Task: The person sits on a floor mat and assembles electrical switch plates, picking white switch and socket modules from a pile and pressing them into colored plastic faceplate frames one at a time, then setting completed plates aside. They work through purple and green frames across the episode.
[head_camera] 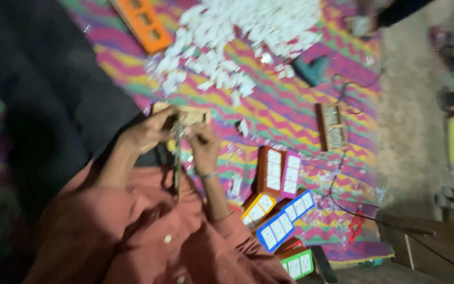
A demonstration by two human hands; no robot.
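The person sits on a bright zigzag-patterned mat on the floor, and everything they need lies within arm's reach, which seems to be why the parts are spread out so widely. Both hands meet close in front of the chest. The left hand is curled around the upper end of a long, thin dark tool, probably a screwdriver, and also touches a pale wooden frame that rests just beyond the fingers. The right hand is closed narrowly near the shaft, as if to steady it; the blur keeps me from telling exactly what its fingertips pinch.

A big heap of small white parts lies farther out on the mat, likely stock to draw from. An orange frame sits at the heap's edge. Coloured switch boards, in red, pink, yellow, blue and green, are clustered beside the right forearm, touching one another. A teal power drill lies near the heap, and a brown box sits apart.
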